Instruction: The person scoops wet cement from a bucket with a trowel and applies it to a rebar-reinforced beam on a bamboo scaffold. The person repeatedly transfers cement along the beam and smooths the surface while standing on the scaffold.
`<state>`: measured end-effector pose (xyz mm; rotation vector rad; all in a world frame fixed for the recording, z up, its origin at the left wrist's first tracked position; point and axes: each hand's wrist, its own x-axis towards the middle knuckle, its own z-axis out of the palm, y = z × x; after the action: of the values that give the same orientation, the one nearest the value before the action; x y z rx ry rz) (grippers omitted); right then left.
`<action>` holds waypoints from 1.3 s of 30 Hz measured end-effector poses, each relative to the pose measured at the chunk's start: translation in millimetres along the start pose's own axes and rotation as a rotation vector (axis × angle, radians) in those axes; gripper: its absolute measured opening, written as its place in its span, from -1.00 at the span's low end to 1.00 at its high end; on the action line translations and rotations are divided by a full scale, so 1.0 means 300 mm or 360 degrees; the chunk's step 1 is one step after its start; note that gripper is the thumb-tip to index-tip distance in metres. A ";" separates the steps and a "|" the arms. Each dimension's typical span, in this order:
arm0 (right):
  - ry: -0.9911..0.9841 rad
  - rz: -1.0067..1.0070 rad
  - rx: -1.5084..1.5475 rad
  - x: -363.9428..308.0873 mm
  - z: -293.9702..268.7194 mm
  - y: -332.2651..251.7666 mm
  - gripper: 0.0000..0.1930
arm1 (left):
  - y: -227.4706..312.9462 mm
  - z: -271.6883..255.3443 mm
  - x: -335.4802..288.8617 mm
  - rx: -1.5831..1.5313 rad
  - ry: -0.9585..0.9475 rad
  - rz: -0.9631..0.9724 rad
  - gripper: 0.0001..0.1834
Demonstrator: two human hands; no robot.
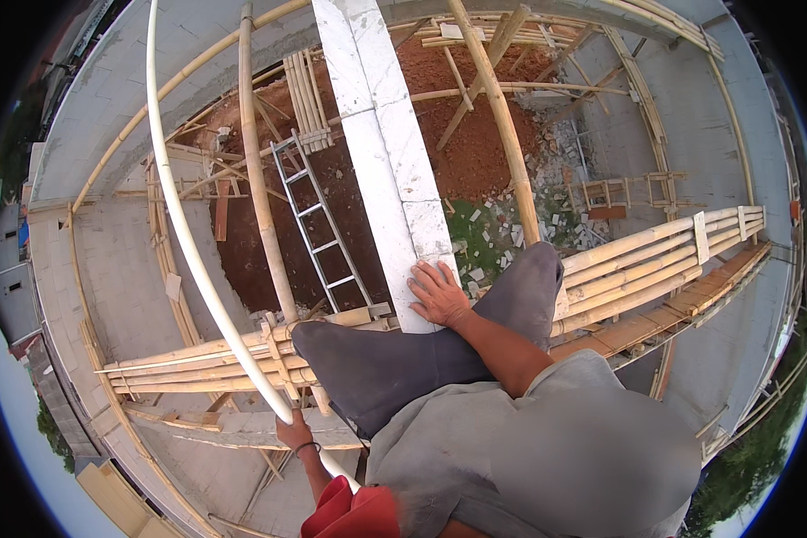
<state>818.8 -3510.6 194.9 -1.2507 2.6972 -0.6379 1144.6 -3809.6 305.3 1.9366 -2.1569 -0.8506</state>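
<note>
A long white pipe (175,193) rises from the lower middle, curving up along the left side of the view. Wrapped round its lower part is my left hand (297,432), closed, with a dark band at the wrist. My right hand (438,294) lies flat with spread fingers on top of a narrow wall of pale blocks (381,134). My legs, in dark trousers (390,363), straddle this wall. A red cloth (350,511) is beside my left forearm; whether it is a sleeve I cannot tell.
Bamboo poles (502,125) cross on both sides of the wall. Bundled bamboo (637,260) and planks (690,305) form scaffolding at the right. Far below, a metal ladder (318,211) leans above dark soil. Red earth (457,134) and broken block pieces (511,235) lie lower down.
</note>
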 end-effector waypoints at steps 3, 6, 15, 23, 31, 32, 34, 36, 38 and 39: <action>0.0015 -0.0015 -0.0022 -0.001 0.000 -0.009 -0.48 | -0.055 0.133 -0.001 -0.0047 0.0040 0.0301 -0.66; 0.0037 -0.0026 -0.0052 -0.012 0.005 -0.013 -0.46 | -0.059 0.242 -0.018 -0.0104 -0.0174 0.0078 -0.64; 0.0293 -0.0090 -0.0064 -0.053 0.013 -0.037 -0.50 | 0.043 0.349 -0.109 -0.0436 -0.0273 0.0132 -0.68; 0.0218 0.0110 -0.0085 -0.059 0.051 -0.076 -0.43 | -0.071 0.513 -0.026 -0.0199 0.0018 0.0687 -0.58; 0.0151 0.0147 -0.0015 -0.061 0.063 -0.079 -0.27 | -0.072 0.527 -0.022 -0.0366 -0.0302 0.0338 -0.63; 0.0187 0.0101 -0.0012 -0.065 0.061 -0.072 -0.26 | -0.062 0.519 -0.036 -0.0395 -0.0324 0.0285 -0.64; 0.0211 0.0025 -0.0037 -0.076 0.060 -0.055 -0.26 | -0.027 0.516 -0.061 -0.0454 -0.0294 0.0259 -0.69; 0.0265 -0.0055 -0.0021 -0.083 0.060 -0.041 -0.26 | -0.004 0.504 -0.092 -0.0425 -0.0229 0.0265 -0.72; 0.0254 -0.0081 -0.0036 -0.086 0.061 -0.032 -0.26 | 0.018 0.482 -0.108 -0.0440 -0.0173 0.0356 -0.68; 0.0262 -0.0057 -0.0044 -0.085 0.063 -0.029 -0.26 | 0.030 0.470 -0.107 -0.0443 -0.0161 0.0405 -0.68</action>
<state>846.7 -3502.9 179.4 -1.3103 2.8298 -0.7417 1079.6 -3733.6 200.7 1.4827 -2.1412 -1.1470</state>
